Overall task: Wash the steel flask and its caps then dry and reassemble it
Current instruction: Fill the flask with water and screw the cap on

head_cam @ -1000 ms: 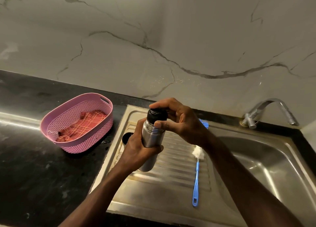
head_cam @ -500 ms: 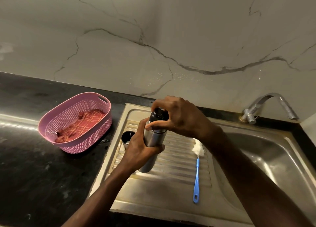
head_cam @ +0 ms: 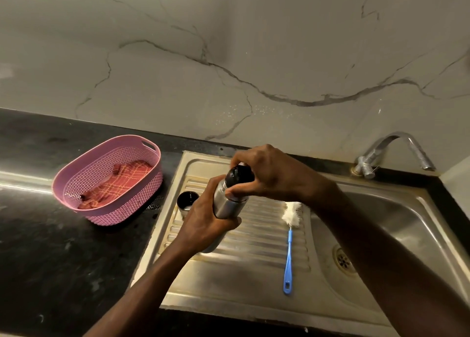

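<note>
The right hand (head_cam: 269, 176) has closed lower over the black cap (head_cam: 239, 175), twisting; the left hand (head_cam: 203, 222) grips the flask (head_cam: 226, 205) beneath.

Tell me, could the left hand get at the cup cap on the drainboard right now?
Probably not yet: the left hand grips the flask. The cup cap stands just beside it, unobstructed.

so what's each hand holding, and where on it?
Left hand wraps the steel flask around its body; right hand pinches the black inner cap at the flask's mouth.
</note>
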